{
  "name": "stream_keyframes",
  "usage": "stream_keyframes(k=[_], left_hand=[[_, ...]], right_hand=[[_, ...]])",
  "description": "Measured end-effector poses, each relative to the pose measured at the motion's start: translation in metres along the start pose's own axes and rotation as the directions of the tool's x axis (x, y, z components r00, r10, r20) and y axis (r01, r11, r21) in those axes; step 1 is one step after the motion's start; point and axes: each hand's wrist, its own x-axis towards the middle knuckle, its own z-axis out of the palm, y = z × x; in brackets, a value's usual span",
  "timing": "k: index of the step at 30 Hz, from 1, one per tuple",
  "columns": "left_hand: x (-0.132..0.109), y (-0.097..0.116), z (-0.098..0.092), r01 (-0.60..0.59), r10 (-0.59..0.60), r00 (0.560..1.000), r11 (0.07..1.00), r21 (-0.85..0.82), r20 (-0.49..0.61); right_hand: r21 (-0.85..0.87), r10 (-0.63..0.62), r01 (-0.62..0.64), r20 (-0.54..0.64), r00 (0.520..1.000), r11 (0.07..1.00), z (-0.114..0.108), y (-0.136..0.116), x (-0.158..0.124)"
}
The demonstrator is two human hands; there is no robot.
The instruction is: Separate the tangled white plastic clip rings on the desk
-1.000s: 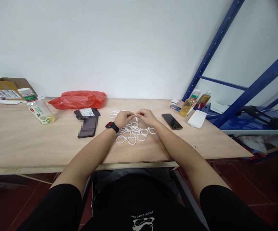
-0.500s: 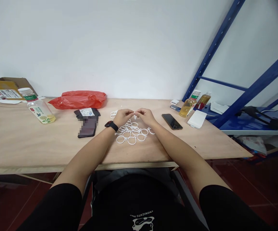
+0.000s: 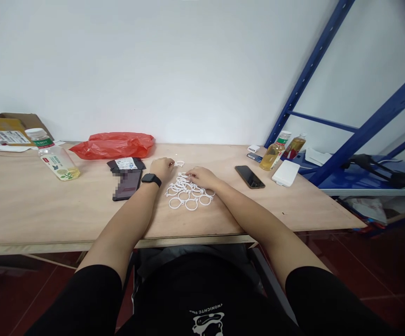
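Observation:
White plastic curtain rings (image 3: 191,204), each with a small eyelet, lie in an overlapping pile on the wooden table. Beyond the pile, to the left, my left hand (image 3: 162,169) is low over the tabletop, its fingertips pinched at a separate curtain ring (image 3: 180,163). It wears a black watch (image 3: 152,178) at the wrist. My right hand (image 3: 203,177) rests at the far right side of the pile. Its fingers are bent together on a ring at the top of the heap, and they partly hide what they grip.
On the left are a dark phone-like object (image 3: 128,185), a red plastic bag (image 3: 113,145), a drink bottle (image 3: 57,156) and a cardboard box (image 3: 20,128). To the right lie a phone (image 3: 250,177), a white case (image 3: 286,173) and another bottle (image 3: 274,151), beside a blue metal rack (image 3: 303,74).
My hands were together above the pile with a small white piece between them. They have parted: the left moved left and down to the table, the right came down onto the pile.

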Motion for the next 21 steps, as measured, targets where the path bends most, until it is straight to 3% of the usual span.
stream_keyframes(k=[3,7,10,14,18,21], left_hand=[[0.0,0.003,0.005,-0.008,0.008,1.0,0.999,-0.034,0.023],[-0.003,0.016,0.007,-0.007,0.022,0.998,0.973,-0.232,0.061],[-0.005,0.028,0.008,0.005,0.051,0.992,0.905,-0.424,0.119],[-0.005,0.035,0.01,0.094,-0.023,0.992,0.804,-0.588,0.128],[-0.003,0.035,0.012,0.143,-0.069,0.988,0.721,-0.678,0.136],[-0.005,0.037,0.01,0.125,-0.058,0.991,0.732,-0.67,0.121]], right_hand=[[-0.046,0.017,-0.015,0.028,0.999,0.999,0.0,0.0,0.0],[-0.049,0.021,-0.023,-0.029,0.999,0.999,-0.003,0.003,-0.001],[0.003,0.031,-0.031,-0.119,0.992,1.0,-0.007,0.005,-0.002],[0.058,0.039,-0.028,-0.194,0.98,0.998,-0.008,0.006,-0.002],[0.105,0.01,0.01,-0.192,0.981,0.994,-0.007,0.008,-0.004],[0.118,0.045,-0.021,-0.199,0.979,0.993,-0.006,0.008,-0.005]])
